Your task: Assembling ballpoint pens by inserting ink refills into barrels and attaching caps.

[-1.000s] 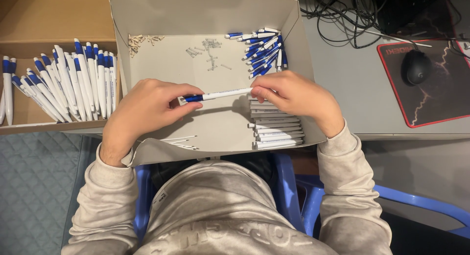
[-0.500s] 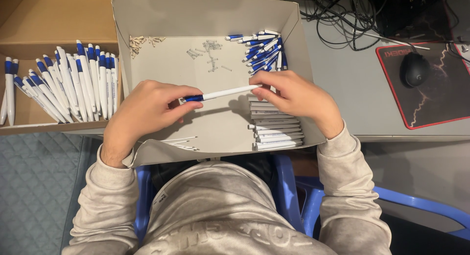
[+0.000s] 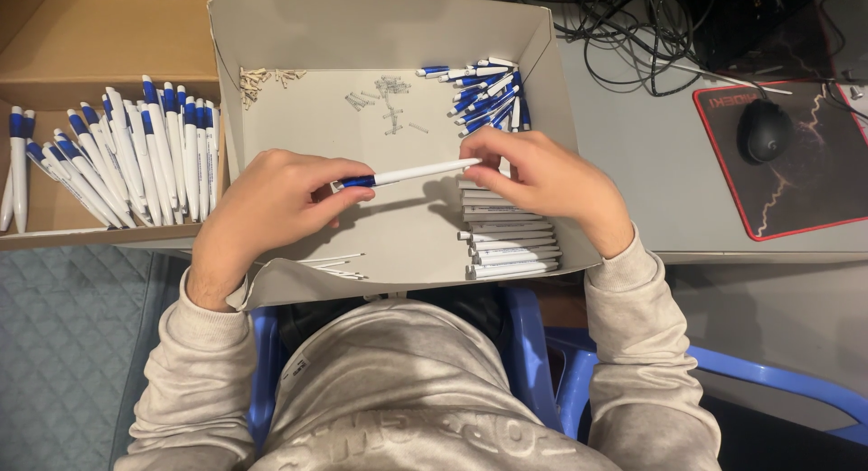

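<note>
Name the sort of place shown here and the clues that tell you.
Probably a home desk used for hand-assembling pens: a cardboard tray of pen parts, a box of finished pens, a computer mouse on its mat.

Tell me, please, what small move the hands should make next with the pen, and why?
Probably press the two ends together. The left hand grips the blue end and the right hand the white end of one pen, held level above the grey box. Finished pens lie in the cardboard box on the left.
</note>
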